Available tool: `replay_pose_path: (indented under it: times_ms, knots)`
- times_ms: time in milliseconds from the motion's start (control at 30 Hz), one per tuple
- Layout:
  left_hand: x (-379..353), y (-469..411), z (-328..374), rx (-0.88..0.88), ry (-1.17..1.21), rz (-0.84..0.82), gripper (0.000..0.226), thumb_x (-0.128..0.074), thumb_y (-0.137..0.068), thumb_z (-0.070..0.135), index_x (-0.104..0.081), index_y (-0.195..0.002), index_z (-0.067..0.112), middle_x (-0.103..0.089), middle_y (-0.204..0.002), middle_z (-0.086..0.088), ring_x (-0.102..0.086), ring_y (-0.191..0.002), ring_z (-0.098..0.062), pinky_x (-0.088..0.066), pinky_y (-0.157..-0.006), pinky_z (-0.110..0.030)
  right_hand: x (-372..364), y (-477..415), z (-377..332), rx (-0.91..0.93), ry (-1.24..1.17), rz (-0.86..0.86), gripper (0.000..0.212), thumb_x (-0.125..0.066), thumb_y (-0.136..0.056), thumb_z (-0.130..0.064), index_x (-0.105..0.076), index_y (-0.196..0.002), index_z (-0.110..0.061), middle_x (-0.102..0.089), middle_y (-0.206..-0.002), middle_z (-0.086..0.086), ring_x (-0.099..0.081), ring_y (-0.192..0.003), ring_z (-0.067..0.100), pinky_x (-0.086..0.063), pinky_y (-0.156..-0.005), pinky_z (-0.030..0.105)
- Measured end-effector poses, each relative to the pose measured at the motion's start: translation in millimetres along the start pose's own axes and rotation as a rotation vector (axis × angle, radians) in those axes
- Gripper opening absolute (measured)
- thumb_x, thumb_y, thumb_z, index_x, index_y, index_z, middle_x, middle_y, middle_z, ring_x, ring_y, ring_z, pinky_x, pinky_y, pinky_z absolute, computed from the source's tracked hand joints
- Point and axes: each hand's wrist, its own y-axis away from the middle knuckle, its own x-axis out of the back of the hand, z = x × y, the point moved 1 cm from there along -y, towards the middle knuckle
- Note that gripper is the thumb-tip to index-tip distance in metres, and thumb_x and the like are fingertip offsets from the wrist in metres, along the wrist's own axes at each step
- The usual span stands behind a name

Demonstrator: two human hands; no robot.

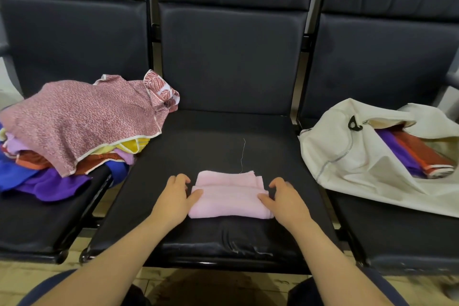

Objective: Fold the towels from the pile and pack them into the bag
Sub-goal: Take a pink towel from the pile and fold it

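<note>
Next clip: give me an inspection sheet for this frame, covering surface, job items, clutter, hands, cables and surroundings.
Surface: black padded middle seat, its front edge creased.
Job's things: folded pale pink towel on the middle seat; loose pile of coloured towels on the left seat; open cream fabric bag on the right seat, holding folded purple and orange towels.
Clutter: thin loose thread behind the pink towel.
Grippers: left hand and right hand hold the pink towel's ends, thumbs on top.
Cables: nothing seen.
Surroundings: dark seat backs; beige tiled floor.
</note>
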Motion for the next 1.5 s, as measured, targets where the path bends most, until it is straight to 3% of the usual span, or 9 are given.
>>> replay_pose_path:
  times_ms: [100,200,367,533,800,1067,1167,1300,1500]
  knots:
    - [1,-3,-2,-0.295,-0.023,0.029,0.023,-0.060,-0.091,0.034,-0.063,-0.107,0.018,-0.048,-0.107,0.008,-0.053,-0.090,-0.009,-0.048,-0.086,-0.031,1,-2,-2,0.214,-0.012,0.099,0.015,-0.060,-0.092,-0.022,-0.060,-0.107,-0.020,-0.042,-0.109,-0.010,-0.055,-0.095,0.011,-0.045,-0.078,0.021]
    - [8,-4,-6,-0.348,-0.050,-0.271,0.067,-0.054,-0.072,0.074,-0.059,-0.120,0.028,-0.049,-0.113,0.018,-0.051,-0.103,-0.003,-0.044,-0.096,-0.029,3,1,0,0.313,-0.162,-0.212,0.030,-0.069,-0.083,-0.031,-0.061,-0.112,-0.028,-0.048,-0.114,-0.017,-0.051,-0.104,0.005,-0.040,-0.088,0.020]
    - [6,0,-6,-0.324,-0.089,-0.244,0.051,-0.068,-0.083,0.043,-0.047,-0.128,0.033,-0.054,-0.123,0.013,-0.052,-0.107,-0.004,-0.044,-0.094,-0.025,3,0,4,0.294,-0.049,-0.244,0.042,-0.066,-0.083,-0.025,-0.050,-0.121,-0.033,-0.055,-0.117,-0.009,-0.054,-0.101,0.010,-0.045,-0.085,0.023]
    - [7,-2,-1,-0.108,0.158,-0.221,0.015,-0.053,-0.094,0.033,-0.052,-0.103,0.020,-0.062,-0.095,-0.002,-0.059,-0.088,-0.017,-0.046,-0.078,-0.033,7,2,0,0.184,-0.364,-0.192,0.013,-0.056,-0.089,-0.025,-0.053,-0.101,-0.026,-0.062,-0.095,-0.002,-0.058,-0.083,0.014,-0.046,-0.068,0.024]
    - [-9,-10,4,0.120,-0.075,-0.096,0.047,-0.038,-0.097,0.052,-0.051,-0.079,0.010,-0.056,-0.082,-0.003,-0.057,-0.080,-0.024,-0.039,-0.067,-0.033,-11,-13,-5,-0.016,-0.106,-0.151,0.026,-0.043,-0.098,-0.042,-0.048,-0.113,-0.022,-0.055,-0.101,0.003,-0.058,-0.089,0.022,-0.048,-0.075,0.035]
    - [-8,-14,25,0.381,-0.257,-0.219,0.070,-0.020,-0.095,0.064,-0.061,-0.113,0.010,-0.062,-0.116,-0.008,-0.057,-0.104,-0.025,-0.040,-0.084,-0.033,-16,-20,-2,-0.025,-0.076,-0.179,0.039,-0.046,-0.093,-0.052,-0.059,-0.117,-0.023,-0.048,-0.115,0.001,-0.055,-0.097,0.020,-0.046,-0.086,0.032]
    - [-6,-15,32,0.457,-0.014,-0.210,0.059,-0.036,-0.095,0.058,-0.055,-0.116,0.007,-0.061,-0.109,-0.012,-0.060,-0.096,-0.027,-0.045,-0.083,-0.034,-11,-17,-5,0.004,-0.149,-0.231,0.038,-0.057,-0.090,-0.048,-0.058,-0.112,-0.018,-0.059,-0.107,0.002,-0.057,-0.097,0.019,-0.047,-0.081,0.030]
    - [-8,-16,43,0.610,0.852,-0.149,0.047,-0.069,-0.085,0.033,-0.044,-0.114,0.004,-0.058,-0.109,-0.012,-0.062,-0.095,-0.029,-0.055,-0.082,-0.040,-4,-17,-5,0.015,-0.241,-0.284,0.038,-0.064,-0.085,-0.047,-0.056,-0.096,-0.012,-0.057,-0.088,-0.002,-0.052,-0.077,0.011,-0.041,-0.068,0.025]
    - [3,-28,83,0.510,1.093,-0.144,0.051,-0.074,-0.079,0.019,-0.049,-0.122,0.007,-0.059,-0.119,-0.014,-0.061,-0.104,-0.029,-0.055,-0.080,-0.043,19,-10,-9,0.016,-0.318,-0.318,0.043,-0.062,-0.082,-0.059,-0.053,-0.096,-0.019,-0.054,-0.098,-0.006,-0.053,-0.084,0.007,-0.039,-0.068,0.021]
